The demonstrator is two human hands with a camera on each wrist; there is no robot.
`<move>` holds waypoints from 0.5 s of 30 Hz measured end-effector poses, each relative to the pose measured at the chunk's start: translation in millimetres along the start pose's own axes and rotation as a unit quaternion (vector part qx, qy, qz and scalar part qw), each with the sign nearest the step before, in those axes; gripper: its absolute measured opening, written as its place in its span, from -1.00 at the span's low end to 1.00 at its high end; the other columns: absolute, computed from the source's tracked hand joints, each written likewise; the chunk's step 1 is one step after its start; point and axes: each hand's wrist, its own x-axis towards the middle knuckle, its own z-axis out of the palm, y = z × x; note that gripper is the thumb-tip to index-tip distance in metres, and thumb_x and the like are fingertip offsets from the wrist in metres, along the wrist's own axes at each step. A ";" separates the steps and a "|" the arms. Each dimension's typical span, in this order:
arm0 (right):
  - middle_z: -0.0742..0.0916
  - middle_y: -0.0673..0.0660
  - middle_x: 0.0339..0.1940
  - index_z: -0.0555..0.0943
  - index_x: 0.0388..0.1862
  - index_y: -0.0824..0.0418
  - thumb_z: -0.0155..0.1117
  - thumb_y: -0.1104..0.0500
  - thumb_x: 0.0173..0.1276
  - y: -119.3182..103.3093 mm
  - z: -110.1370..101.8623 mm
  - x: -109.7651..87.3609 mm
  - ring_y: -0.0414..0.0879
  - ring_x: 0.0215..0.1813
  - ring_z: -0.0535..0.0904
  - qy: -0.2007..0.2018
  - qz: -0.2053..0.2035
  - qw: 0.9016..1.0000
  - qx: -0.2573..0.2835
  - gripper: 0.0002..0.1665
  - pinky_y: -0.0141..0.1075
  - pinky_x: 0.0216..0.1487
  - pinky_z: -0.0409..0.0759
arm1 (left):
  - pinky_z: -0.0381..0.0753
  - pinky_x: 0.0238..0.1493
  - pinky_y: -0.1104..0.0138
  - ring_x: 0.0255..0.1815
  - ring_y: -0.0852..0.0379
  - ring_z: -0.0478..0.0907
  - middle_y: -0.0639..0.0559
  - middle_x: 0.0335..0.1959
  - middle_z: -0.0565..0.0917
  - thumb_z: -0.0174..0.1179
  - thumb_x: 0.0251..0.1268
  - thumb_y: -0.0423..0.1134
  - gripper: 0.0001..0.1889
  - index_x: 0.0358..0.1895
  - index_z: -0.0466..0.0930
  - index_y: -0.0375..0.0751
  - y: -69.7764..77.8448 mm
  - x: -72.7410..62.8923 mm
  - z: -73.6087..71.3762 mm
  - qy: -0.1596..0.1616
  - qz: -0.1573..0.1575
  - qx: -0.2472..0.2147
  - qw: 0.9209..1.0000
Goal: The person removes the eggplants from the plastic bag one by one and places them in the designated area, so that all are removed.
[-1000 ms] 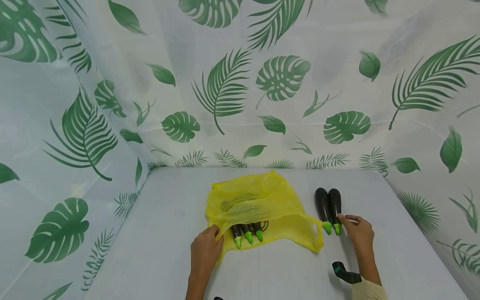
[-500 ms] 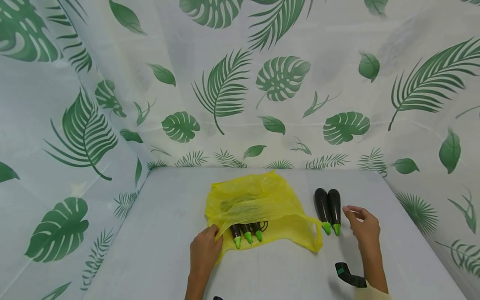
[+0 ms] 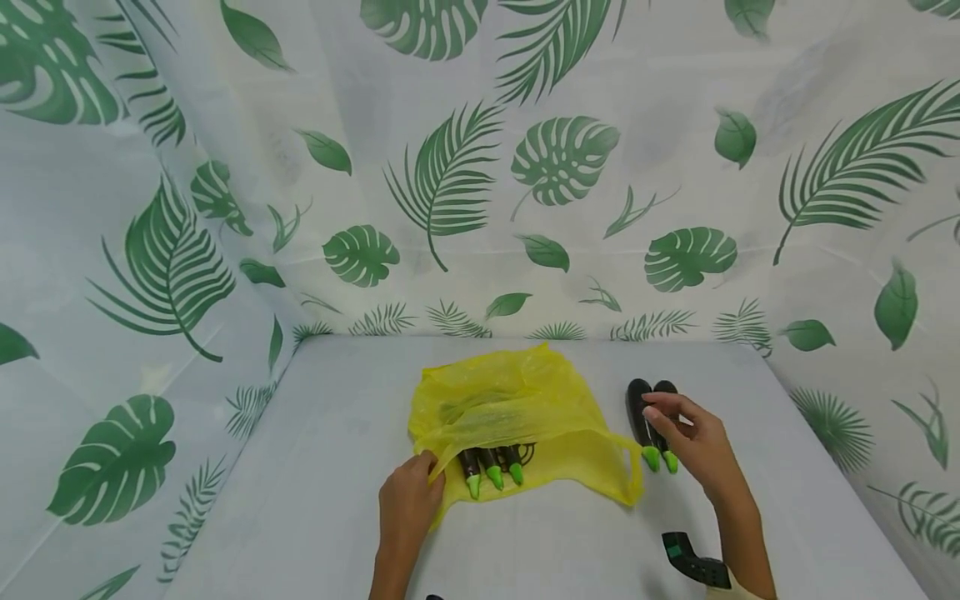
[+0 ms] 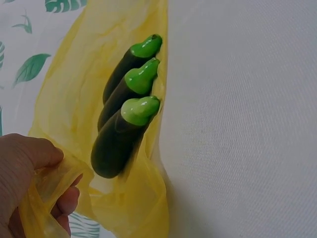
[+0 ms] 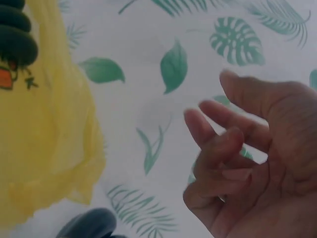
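Note:
A yellow plastic bag lies on the table with its mouth toward the person. Three dark eggplants with bright green stem ends lie side by side in the mouth of the bag. My left hand pinches the bag's left edge, and the yellow film bunches between thumb and fingers in the left wrist view. Two more eggplants lie close together right of the bag. Over them hovers my right hand, fingers loosely bent and nothing between them; it partly hides the right-hand eggplant.
The table is white and backed by white curtains with a green leaf print on the back and sides. A black wrist device sits on the right forearm. One bag handle loop reaches toward the two eggplants.
My right hand has let go of the right-hand eggplant, drawn back to the right, then moved left over the pair. My left hand and the bag have stayed in place.

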 end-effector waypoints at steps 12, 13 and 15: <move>0.68 0.17 0.00 0.55 0.16 0.13 0.17 0.21 0.44 -31.3 19.7 -5.0 -0.17 -0.28 0.64 -0.269 -0.133 0.950 0.085 -0.67 -0.28 -0.30 0.63 | 0.50 -0.53 0.32 -0.60 0.20 0.54 0.06 -0.52 0.68 0.38 0.05 -0.29 -0.89 -0.35 0.66 -0.14 0.8 -2.4 -0.8 -0.002 -0.002 0.003 1.000; 0.69 0.15 0.00 0.55 0.16 0.10 0.16 0.20 0.44 -32.2 23.0 -5.4 -0.15 -0.27 0.65 -0.287 -0.136 0.944 0.085 -0.67 -0.28 -0.27 0.63 | 0.51 -0.53 0.32 -0.60 0.19 0.54 0.05 -0.52 0.68 0.38 0.05 -0.29 -0.89 -0.35 0.66 -0.14 0.9 -2.6 -0.8 0.001 -0.001 0.002 1.000; 0.69 0.13 0.00 0.55 0.17 0.07 0.15 0.18 0.45 -33.1 30.9 -6.1 -0.12 -0.28 0.63 -0.316 -0.141 0.935 0.082 -0.67 -0.29 -0.24 0.62 | 0.52 -0.52 0.32 -0.59 0.19 0.54 0.04 -0.52 0.68 0.37 0.06 -0.30 -0.90 -0.34 0.66 -0.15 1.0 -2.8 -1.0 0.006 0.001 -0.001 1.000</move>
